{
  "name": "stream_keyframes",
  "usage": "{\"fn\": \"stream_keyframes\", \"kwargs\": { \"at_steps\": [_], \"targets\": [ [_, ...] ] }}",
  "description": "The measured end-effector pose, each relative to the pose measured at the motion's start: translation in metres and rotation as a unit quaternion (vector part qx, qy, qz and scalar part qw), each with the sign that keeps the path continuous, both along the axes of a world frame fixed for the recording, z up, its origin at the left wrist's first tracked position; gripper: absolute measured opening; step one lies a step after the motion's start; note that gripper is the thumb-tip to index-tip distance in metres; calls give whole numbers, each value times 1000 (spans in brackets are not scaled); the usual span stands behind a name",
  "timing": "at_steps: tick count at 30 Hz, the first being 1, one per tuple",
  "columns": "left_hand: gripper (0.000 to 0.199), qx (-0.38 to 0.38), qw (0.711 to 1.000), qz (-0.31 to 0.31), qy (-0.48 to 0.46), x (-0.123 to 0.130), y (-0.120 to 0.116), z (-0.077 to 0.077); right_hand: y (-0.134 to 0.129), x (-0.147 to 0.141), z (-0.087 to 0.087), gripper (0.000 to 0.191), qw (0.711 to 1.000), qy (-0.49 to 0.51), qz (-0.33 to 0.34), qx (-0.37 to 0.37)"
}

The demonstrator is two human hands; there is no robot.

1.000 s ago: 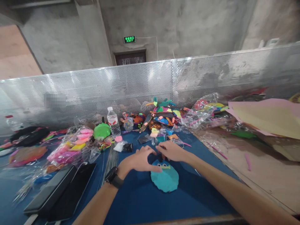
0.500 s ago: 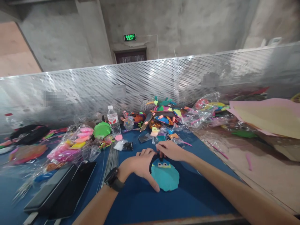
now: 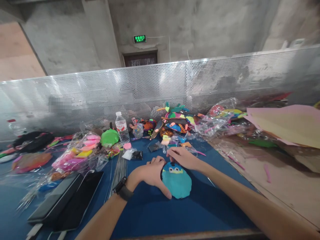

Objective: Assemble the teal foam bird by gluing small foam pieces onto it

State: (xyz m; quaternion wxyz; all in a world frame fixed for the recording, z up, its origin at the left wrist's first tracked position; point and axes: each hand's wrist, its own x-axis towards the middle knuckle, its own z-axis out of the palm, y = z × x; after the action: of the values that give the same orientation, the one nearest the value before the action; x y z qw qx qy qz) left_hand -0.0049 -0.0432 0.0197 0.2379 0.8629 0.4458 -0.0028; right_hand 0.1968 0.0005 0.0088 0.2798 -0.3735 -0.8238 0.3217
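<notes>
A flat turquoise clay figure (image 3: pixel 177 185) lies on the blue table, with a darker blue top, two white eyes and a yellow strip. My left hand (image 3: pixel 152 174) curves around its left side, thumb stretched along the lower left edge and fingers apart beyond its top left. It looks open and grips nothing. At the figure's upper edge is my right hand (image 3: pixel 183 158), fingers bent and pinched together near a small black piece (image 3: pixel 172 164). Whatever sits between those fingertips is hidden.
Behind my hands lie clay packets (image 3: pixel 165 140) and a heap of colourful clay figures (image 3: pixel 175 121). A water bottle (image 3: pixel 122 128) stands beside a green clay dome (image 3: pixel 109 137). Thin wires (image 3: pixel 117 176) and two dark phone-like devices (image 3: pixel 77 203) lie leftward; pink paper (image 3: pixel 285 121) is at right.
The view has shifted slightly. My right fingers stay at the figure's top, and the eyes and dark blue top show a little more fully. My left hand keeps its place beside the figure.
</notes>
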Motion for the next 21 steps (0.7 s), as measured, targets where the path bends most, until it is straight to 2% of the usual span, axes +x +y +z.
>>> {"fn": "stream_keyframes", "kwargs": {
  "at_steps": [4, 7, 10, 14, 17, 21],
  "targets": [
    [96, -44, 997, 23, -56, 1, 3, 1, 1, 0, -1, 41, 1000, 17, 0, 0],
    [68, -86, 982, 36, -164, 4, 7, -4, 1, 1, 0, 41, 1000, 21, -8, 10],
    [48, -148, 938, 41, -310, 9, 12, -13, 0, 2, 3, 38, 998, 21, -29, 42],
    [47, -227, 860, 77, -450, 11, 17, -19, 1, 4, 8, 24, 992, 70, -68, 86],
    [46, -237, 839, 137, -469, 9, 17, -16, 3, 5, 8, 24, 983, 101, -103, 112],
    [39, -230, 843, 193, -446, 7, 18, -12, 5, 5, 6, 30, 975, 115, -141, 129]
  ]
}}
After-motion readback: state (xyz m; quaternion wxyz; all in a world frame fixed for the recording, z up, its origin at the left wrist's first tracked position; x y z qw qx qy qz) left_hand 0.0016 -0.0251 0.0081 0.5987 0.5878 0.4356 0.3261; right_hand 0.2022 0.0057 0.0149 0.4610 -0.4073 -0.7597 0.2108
